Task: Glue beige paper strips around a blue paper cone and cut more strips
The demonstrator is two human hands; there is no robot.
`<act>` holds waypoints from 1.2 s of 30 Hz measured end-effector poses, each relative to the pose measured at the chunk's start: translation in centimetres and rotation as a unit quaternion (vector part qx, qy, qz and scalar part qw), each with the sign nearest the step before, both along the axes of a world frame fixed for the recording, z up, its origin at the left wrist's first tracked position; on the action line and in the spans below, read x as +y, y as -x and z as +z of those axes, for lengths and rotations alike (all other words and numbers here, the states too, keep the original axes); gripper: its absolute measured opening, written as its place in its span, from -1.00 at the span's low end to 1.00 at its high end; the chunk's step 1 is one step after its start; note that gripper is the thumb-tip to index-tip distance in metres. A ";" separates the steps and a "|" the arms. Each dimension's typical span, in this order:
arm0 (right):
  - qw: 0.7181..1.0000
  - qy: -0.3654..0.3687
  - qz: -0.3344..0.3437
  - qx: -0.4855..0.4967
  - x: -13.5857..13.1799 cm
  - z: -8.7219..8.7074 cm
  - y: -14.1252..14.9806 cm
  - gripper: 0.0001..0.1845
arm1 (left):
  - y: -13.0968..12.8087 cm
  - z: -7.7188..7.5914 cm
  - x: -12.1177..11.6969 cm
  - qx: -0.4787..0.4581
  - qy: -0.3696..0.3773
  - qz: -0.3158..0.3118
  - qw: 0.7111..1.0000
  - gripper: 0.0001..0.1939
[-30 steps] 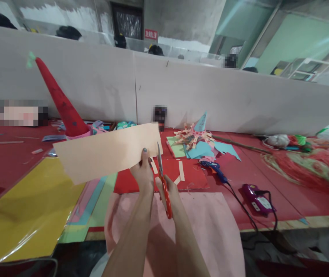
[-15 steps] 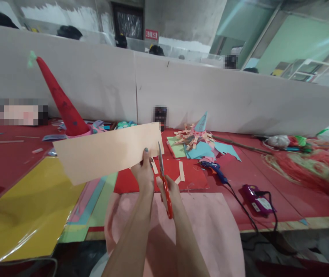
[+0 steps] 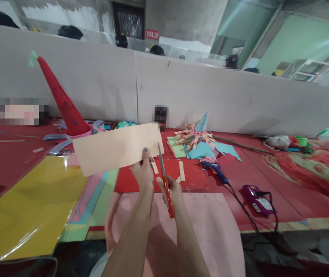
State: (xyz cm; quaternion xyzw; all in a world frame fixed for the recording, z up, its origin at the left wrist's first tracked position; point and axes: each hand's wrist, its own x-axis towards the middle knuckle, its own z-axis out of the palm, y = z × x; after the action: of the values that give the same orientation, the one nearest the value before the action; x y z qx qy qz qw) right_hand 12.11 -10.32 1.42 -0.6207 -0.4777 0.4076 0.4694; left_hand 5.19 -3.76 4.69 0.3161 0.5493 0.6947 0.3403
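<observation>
My left hand [image 3: 145, 169] is closed on the lower edge of a pale peach sheet of paper [image 3: 112, 150], its thumb lying on the near face. The sheet stretches to the left above the table. In my right hand [image 3: 173, 188] is a pair of red-handled scissors [image 3: 168, 196], blades pointing up at the sheet's right end. A narrow part of the paper shows right of the blades. Below lies a red sheet [image 3: 196, 175] with narrow peach paper strips [image 3: 182, 171] on it.
A yellow sheet [image 3: 31, 204] and coloured papers lie left, near a tall red cone [image 3: 62, 98]. To the right are a blue glue gun [image 3: 215, 168], a purple corded box [image 3: 258, 200], blue paper scraps [image 3: 200, 150] and red netting [image 3: 303, 167]. A white partition [image 3: 101, 84] stands behind.
The left end of the peach paper has swung so that it appears shorter and reaches less far left. Both hands and the scissors stay almost in place.
</observation>
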 end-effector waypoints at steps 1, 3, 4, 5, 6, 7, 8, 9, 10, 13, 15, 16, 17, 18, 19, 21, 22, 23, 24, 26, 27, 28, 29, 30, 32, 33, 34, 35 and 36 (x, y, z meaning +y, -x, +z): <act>1.000 -0.002 -0.004 -0.001 0.0 0.0 0.0 -0.53 | 0.0 0.0 0.0 -0.003 0.002 -0.001 1.000 -0.59; 1.000 -0.002 -0.011 -0.002 0.0 0.1 -0.1 -0.53 | 0.0 0.0 0.0 -0.002 0.010 -0.001 1.000 -0.59; 1.000 -0.002 -0.014 -0.003 0.0 0.1 -0.1 -0.52 | 0.0 -0.1 0.0 -0.001 0.013 0.000 1.000 -0.58; 1.000 -0.004 -0.016 -0.006 0.0 0.2 -0.1 -0.52 | 0.1 -0.1 0.0 0.000 0.014 0.000 1.000 -0.57; 1.000 -0.007 -0.019 -0.008 0.0 0.3 -0.1 -0.51 | 0.1 -0.1 0.0 0.001 0.013 0.000 1.000 -0.57; 1.000 -0.011 -0.020 -0.012 0.0 0.3 -0.2 -0.51 | 0.1 -0.1 0.0 0.001 0.011 -0.001 1.000 -0.56; 1.000 -0.015 -0.021 -0.015 0.0 0.4 -0.2 -0.50 | 0.1 -0.1 0.0 -0.002 0.009 -0.002 1.000 -0.56; 0.999 -0.017 -0.022 -0.016 0.0 0.4 -0.2 -0.50 | 0.1 -0.1 0.1 -0.004 0.006 -0.003 1.000 -0.56; 1.000 -0.015 -0.022 -0.014 0.0 0.4 -0.2 -0.50 | 0.1 -0.1 0.1 -0.007 0.005 -0.003 1.000 -0.56; 1.000 -0.001 -0.017 0.000 0.0 0.3 -0.2 -0.49 | 0.0 0.0 0.0 -0.014 0.010 -0.003 1.000 -0.57; 1.000 0.005 -0.012 0.002 0.0 0.3 -0.3 -0.50 | 0.0 0.3 -0.1 -0.015 0.013 -0.003 1.000 -0.57; 1.000 0.003 -0.007 -0.001 0.0 0.3 -0.3 -0.51 | -0.1 0.4 -0.2 -0.016 0.014 -0.003 1.000 -0.57; 1.000 -0.002 -0.001 -0.004 -0.1 0.3 -0.3 -0.53 | -0.1 0.6 -0.2 -0.017 0.015 -0.004 1.000 -0.57; 1.000 -0.008 0.005 -0.006 -0.1 0.4 -0.3 -0.55 | -0.1 0.8 -0.3 -0.018 0.017 -0.004 1.000 -0.57; 1.000 -0.016 0.010 -0.007 -0.1 0.4 -0.3 -0.57 | -0.1 0.9 -0.4 -0.018 0.019 -0.006 1.000 -0.57; 1.000 -0.021 0.019 0.002 -0.2 0.3 -0.2 -0.61 | -0.2 1.1 -0.5 -0.015 0.026 -0.013 0.999 -0.57; 1.000 -0.017 0.023 0.012 -0.2 0.3 -0.2 -0.63 | -0.2 1.2 -0.5 -0.013 0.030 -0.018 0.999 -0.57; 0.999 -0.012 0.026 0.024 -0.2 0.2 -0.2 -0.64 | -0.3 1.3 -0.6 -0.013 0.030 -0.024 0.999 -0.57; 0.999 -0.007 0.029 0.035 -0.2 0.0 -0.2 -0.64 | -0.3 1.3 -0.6 -0.017 0.030 -0.026 0.999 -0.57; 0.998 -0.003 0.033 0.054 -0.2 -0.3 -0.1 -0.62 | -0.5 1.4 -0.6 -0.027 0.025 -0.027 0.999 -0.58; 0.998 -0.004 0.033 0.060 -0.2 -0.5 -0.1 -0.61 | -0.5 1.3 -0.6 -0.028 0.021 -0.028 0.999 -0.58; 0.997 -0.004 0.035 0.064 -0.1 -0.6 -0.2 -0.60 | -0.5 1.3 -0.6 -0.025 0.018 -0.030 0.999 -0.58; 0.997 -0.006 0.034 0.068 -0.1 -0.8 -0.2 -0.60 | -0.5 1.2 -0.6 -0.019 0.016 -0.036 0.999 -0.57; 0.997 -0.008 0.031 0.070 0.0 -0.9 -0.2 -0.59 | -0.5 1.0 -0.5 -0.012 0.014 -0.043 0.999 -0.57; 0.997 -0.017 0.019 0.071 0.1 -1.0 -0.4 -0.56 | -0.6 0.6 -0.4 -0.002 0.012 -0.061 0.998 -0.58; 0.997 -0.022 0.012 0.072 0.1 -1.1 -0.4 -0.55 | -0.6 0.4 -0.3 0.001 0.013 -0.071 0.997 -0.58; 0.997 -0.026 0.004 0.073 0.2 -1.1 -0.5 -0.53 | -0.6 0.2 -0.3 0.004 0.014 -0.080 0.997 -0.58; 0.997 -0.030 -0.004 0.075 0.2 -1.1 -0.5 -0.52 | -0.7 0.1 -0.2 0.006 0.015 -0.089 0.996 -0.58; 0.996 -0.033 -0.013 0.077 0.2 -1.1 -0.5 -0.51 | -0.8 -0.1 -0.2 0.009 0.015 -0.097 0.995 -0.58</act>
State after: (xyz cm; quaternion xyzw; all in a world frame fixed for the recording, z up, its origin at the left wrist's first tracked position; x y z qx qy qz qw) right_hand 12.57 -10.10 0.32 -0.5780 -0.4455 0.4323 0.5297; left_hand 5.97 -3.97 4.63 0.3687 0.5292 0.6475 0.4059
